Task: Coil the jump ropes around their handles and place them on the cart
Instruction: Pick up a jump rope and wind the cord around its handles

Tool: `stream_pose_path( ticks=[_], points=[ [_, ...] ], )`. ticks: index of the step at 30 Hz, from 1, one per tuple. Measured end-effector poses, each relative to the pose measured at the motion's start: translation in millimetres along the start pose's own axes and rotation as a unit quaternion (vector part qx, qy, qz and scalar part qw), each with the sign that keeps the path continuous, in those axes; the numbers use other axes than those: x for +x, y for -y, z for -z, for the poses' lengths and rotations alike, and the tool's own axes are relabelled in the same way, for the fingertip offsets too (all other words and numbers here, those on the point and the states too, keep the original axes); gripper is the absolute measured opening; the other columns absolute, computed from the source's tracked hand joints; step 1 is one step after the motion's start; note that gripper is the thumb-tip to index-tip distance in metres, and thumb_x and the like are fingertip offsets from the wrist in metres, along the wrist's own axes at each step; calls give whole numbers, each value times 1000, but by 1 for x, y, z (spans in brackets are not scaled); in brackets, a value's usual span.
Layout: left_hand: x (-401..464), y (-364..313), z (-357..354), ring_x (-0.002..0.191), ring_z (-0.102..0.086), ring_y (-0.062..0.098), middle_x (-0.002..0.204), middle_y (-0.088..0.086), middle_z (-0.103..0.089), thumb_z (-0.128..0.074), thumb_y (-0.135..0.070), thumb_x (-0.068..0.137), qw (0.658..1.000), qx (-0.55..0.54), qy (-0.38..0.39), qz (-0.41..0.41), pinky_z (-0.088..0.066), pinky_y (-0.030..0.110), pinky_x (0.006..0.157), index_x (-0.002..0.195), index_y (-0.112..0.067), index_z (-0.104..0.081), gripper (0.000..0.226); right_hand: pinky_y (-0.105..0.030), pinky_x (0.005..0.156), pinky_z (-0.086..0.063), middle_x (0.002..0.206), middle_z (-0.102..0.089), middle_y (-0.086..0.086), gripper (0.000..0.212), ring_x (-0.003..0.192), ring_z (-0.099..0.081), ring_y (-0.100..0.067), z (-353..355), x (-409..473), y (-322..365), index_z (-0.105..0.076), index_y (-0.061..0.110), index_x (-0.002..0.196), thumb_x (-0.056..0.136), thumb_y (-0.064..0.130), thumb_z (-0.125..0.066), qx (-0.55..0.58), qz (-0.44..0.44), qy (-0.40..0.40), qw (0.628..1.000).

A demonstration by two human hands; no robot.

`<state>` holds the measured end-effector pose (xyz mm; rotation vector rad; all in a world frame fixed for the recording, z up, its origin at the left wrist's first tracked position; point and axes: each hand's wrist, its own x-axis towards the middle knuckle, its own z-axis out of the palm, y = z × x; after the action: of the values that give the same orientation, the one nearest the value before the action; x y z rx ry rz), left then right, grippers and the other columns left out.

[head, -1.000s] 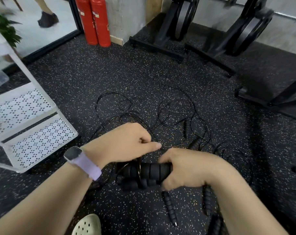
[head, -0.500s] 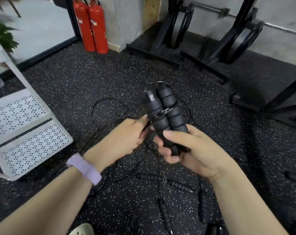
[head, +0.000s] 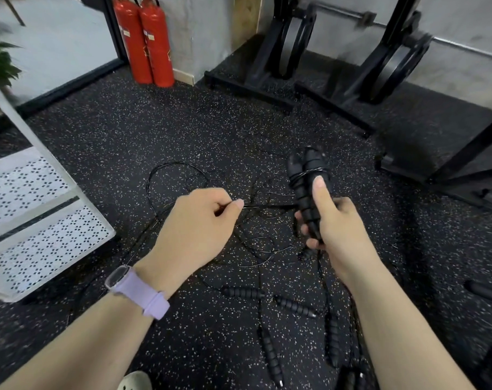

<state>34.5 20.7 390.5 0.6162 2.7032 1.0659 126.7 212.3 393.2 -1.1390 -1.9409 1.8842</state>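
Gripping a pair of black ribbed handles (head: 306, 190) side by side, the right hand (head: 335, 229) sits right of frame centre: thumb laid straight up along the front of the handles, the other fingers curled round from behind, fingertips showing on the left side. Handles stand nearly upright, tops tilted a bit left, with a few turns of thin black rope wound round their upper part. Left hand (head: 197, 223) at centre frame, fingers curled in, thumb and forefinger pinched on the rope (head: 267, 206); that strand runs taut and roughly level from the pinch across to the handles. Hands are apart, the rope between them.

Lavender watch (head: 137, 291) on the left wrist. Below the hands, on the speckled black rubber floor (head: 154, 128), more loose handles (head: 267, 299) lie scattered in lower centre and lower right, some blurred. A tangle of loose rope (head: 166, 175) lies behind and under the hands, one big loop at centre left.

White cart (head: 50, 237) with perforated shelves at the left edge of frame, well apart from the held handles. Two red fire extinguishers (head: 146, 40) upper left against the wall. Black weight-plate racks (head: 292, 46) across the top and upper right. Green plant leaves at the far left edge. Toe of a pale clog (head: 135, 381) at the bottom edge.
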Motion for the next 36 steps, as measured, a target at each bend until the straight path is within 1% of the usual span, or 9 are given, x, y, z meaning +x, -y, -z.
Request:
stream_pose_path(
  ticks=[4, 7, 14, 18, 23, 26, 28, 33, 36],
  points=[
    [-3, -1, 6, 67, -56, 3, 71, -12, -58, -53, -57, 96, 986, 99, -94, -101, -50, 30, 62, 77, -32, -64, 34, -39, 65, -50, 87, -69, -6, 55, 70, -61, -21, -1, -5, -4, -49, 20, 97, 97, 74, -37, -225, 44, -1, 973],
    [-4, -1, 10, 71, -56, 3, 75, -13, -59, -51, -62, 95, 975, 128, -112, -142, -52, 33, 64, 86, -36, -67, 32, -30, 69, -41, 90, -63, 6, 53, 83, -58, -14, -4, -10, -3, -57, 19, 98, 106, 62, -27, -313, 90, 40, 945],
    [-3, 6, 18, 70, -56, -2, 74, -18, -56, -53, -76, 81, 971, 143, -22, -188, -47, 30, 62, 79, -37, -66, 40, -26, 54, -41, 73, -62, 7, 43, 63, -57, -7, -12, -22, 4, -67, 31, 87, 105, 59, -39, -481, 91, 211, 846],
    [1, 10, 29, 58, -49, -3, 66, -16, -57, -68, -70, 73, 990, 11, 68, -125, -33, 23, 58, 69, -34, -68, 37, -43, 59, -57, 61, -53, -2, 51, 57, -50, -20, -5, -24, 7, -57, 16, 74, 105, 55, -46, -353, 69, 323, 875],
    [8, 10, 37, 47, -39, 15, 49, 4, -51, -73, -76, 64, 967, -145, 196, -73, -32, 29, 50, 59, -21, -66, 55, -23, 42, -27, 68, -72, -17, 40, 42, -48, -18, -3, -31, 13, -71, 13, 84, 106, 39, -50, -119, 40, 448, 885],
    [6, 8, 30, 52, -44, 5, 51, -11, -52, -71, -33, 87, 935, -285, 209, -32, -37, 14, 48, 59, -20, -55, 36, -23, 40, -22, 66, -67, -24, 41, 39, -44, -16, -8, -30, 12, -68, 6, 85, 103, 36, -46, 9, 45, 455, 889],
    [1, 2, 26, 55, -44, 3, 48, -12, -52, -56, 4, 95, 945, -250, 208, -8, -38, 10, 50, 61, -22, -53, 43, -24, 39, -18, 68, -64, -24, 43, 42, -38, -16, -13, -30, 12, -64, 2, 90, 104, 35, -41, 89, 45, 441, 892],
    [-2, 0, 12, 52, -48, 14, 55, -6, -53, -23, -68, 99, 984, -78, 162, 9, -42, 31, 57, 71, -19, -61, 68, -25, 41, -19, 73, -61, -16, 45, 47, -38, -18, -15, -21, 18, -61, 8, 104, 107, 41, -30, 234, -4, 289, 928],
    [0, 9, 9, 57, -56, 14, 63, -3, -61, -22, -66, 100, 994, -1, 109, 16, -44, 33, 59, 84, -18, -62, 64, -24, 40, -22, 77, -64, -16, 52, 50, -41, -18, -9, -8, 15, -62, 7, 114, 110, 45, -28, 253, -2, 157, 955]
  ],
)
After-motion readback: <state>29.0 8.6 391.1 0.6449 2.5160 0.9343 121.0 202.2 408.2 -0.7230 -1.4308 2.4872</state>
